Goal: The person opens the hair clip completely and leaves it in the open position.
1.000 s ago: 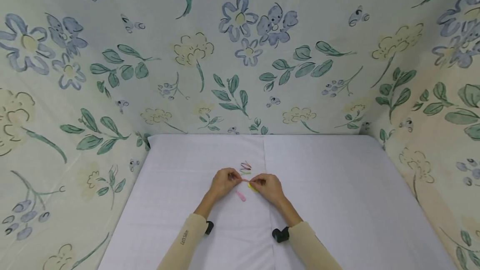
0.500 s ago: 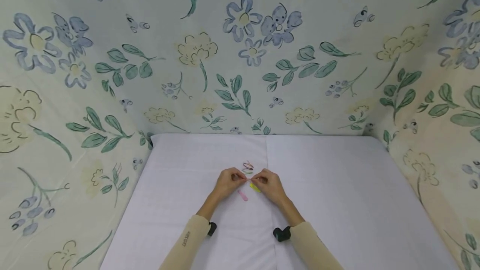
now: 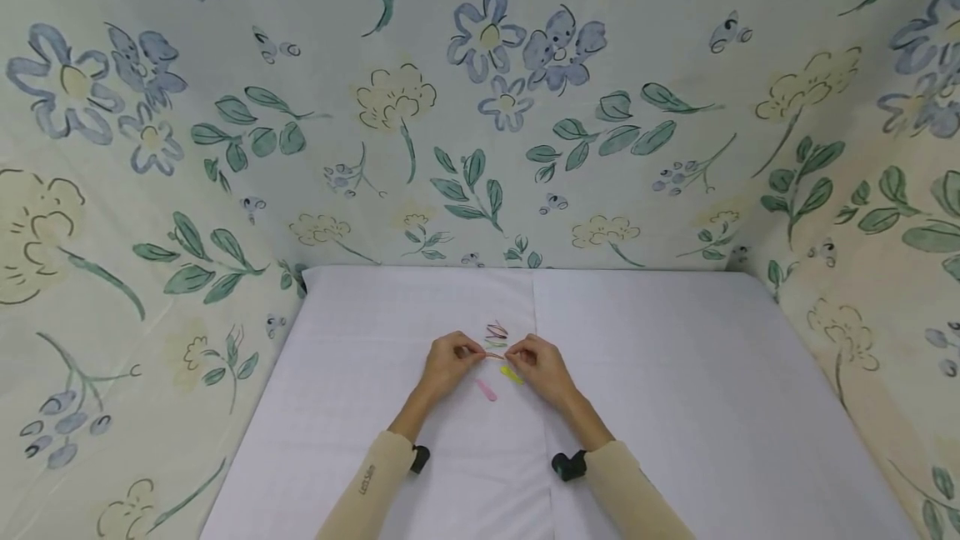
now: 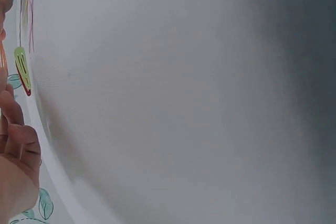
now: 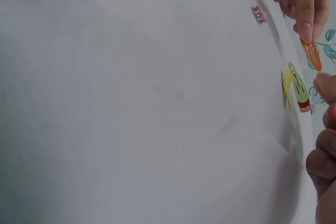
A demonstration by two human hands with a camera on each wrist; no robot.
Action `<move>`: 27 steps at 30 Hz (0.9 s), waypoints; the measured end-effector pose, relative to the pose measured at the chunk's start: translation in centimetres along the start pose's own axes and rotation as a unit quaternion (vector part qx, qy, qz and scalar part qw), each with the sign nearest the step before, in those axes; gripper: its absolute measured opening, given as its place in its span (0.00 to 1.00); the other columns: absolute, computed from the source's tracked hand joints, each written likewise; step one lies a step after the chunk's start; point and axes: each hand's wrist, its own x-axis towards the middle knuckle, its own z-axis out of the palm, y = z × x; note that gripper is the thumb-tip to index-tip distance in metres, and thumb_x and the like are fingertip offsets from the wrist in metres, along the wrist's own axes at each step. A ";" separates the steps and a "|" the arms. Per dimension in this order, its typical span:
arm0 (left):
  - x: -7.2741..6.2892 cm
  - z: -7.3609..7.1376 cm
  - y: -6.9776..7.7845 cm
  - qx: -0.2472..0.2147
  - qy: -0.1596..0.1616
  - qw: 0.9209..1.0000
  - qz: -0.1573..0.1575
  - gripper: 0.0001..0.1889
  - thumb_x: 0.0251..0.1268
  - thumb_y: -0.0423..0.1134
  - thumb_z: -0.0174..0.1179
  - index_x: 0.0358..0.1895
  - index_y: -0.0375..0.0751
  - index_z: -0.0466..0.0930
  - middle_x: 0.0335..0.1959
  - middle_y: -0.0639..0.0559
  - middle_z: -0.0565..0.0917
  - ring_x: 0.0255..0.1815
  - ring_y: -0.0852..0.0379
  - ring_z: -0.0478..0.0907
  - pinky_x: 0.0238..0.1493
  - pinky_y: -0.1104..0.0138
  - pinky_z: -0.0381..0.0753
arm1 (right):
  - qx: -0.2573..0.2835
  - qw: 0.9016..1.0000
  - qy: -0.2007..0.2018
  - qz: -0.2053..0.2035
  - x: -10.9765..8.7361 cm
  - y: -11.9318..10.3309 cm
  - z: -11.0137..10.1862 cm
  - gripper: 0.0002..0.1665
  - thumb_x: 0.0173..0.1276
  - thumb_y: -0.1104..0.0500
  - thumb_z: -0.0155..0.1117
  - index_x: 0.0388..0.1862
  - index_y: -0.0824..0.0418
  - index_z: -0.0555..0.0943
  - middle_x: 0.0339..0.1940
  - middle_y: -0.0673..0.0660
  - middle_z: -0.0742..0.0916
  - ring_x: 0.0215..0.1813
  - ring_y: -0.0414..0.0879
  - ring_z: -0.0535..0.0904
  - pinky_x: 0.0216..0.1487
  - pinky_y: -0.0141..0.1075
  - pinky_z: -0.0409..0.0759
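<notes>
An orange snap hair clip (image 5: 312,56) is stretched lengthwise between the two hands, just above the white table. My left hand (image 3: 448,361) pinches one end between thumb and fingers. At the other end my right hand (image 3: 537,367) pinches with its fingertips, which partly hide that tip. Below the hands lie a yellow hair clip (image 3: 512,375), near the right fingers, and a pink hair clip (image 3: 487,390). Just beyond the held clip rests a green hair clip (image 5: 299,82), with several thin reddish and dark clips (image 3: 497,330) behind it.
A white cloth covers the table (image 3: 645,373), with a seam running down it. Floral fabric (image 3: 480,107) hangs behind and at both sides. Black wrist cameras (image 3: 570,466) sit at the sleeve cuffs.
The hands first drew closer together, then moved slightly apart, so more of the orange hair clip shows between them now. The clips on the table stay in place.
</notes>
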 end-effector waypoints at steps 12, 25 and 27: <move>0.1 0.3 0.0 -0.017 0.014 1.000 -0.003 0.03 0.58 0.35 0.76 0.32 0.41 0.92 0.29 0.52 0.86 0.24 0.66 0.71 0.26 0.75 0.70 | 0.027 1.000 0.005 -0.004 0.0 0.4 0.6 0.05 0.63 0.66 0.77 0.37 0.57 0.92 0.25 0.51 0.79 0.27 0.37 0.70 0.29 0.27 0.69; 0.1 0.2 0.2 -0.029 0.007 0.999 0.032 0.03 0.55 0.29 0.76 0.31 0.39 0.92 0.30 0.48 0.85 0.25 0.64 0.73 0.27 0.76 0.72 | 0.045 0.998 0.037 -0.027 0.1 0.5 0.8 0.04 0.64 0.64 0.77 0.37 0.56 0.92 0.23 0.50 0.76 0.26 0.35 0.67 0.27 0.27 0.65; 0.1 0.3 0.1 -0.026 0.009 0.999 0.044 0.03 0.54 0.29 0.77 0.31 0.38 0.92 0.30 0.48 0.85 0.25 0.63 0.73 0.28 0.76 0.72 | 0.051 0.998 0.034 -0.030 0.1 0.4 0.8 0.04 0.64 0.65 0.76 0.37 0.58 0.92 0.23 0.51 0.75 0.26 0.35 0.66 0.27 0.27 0.65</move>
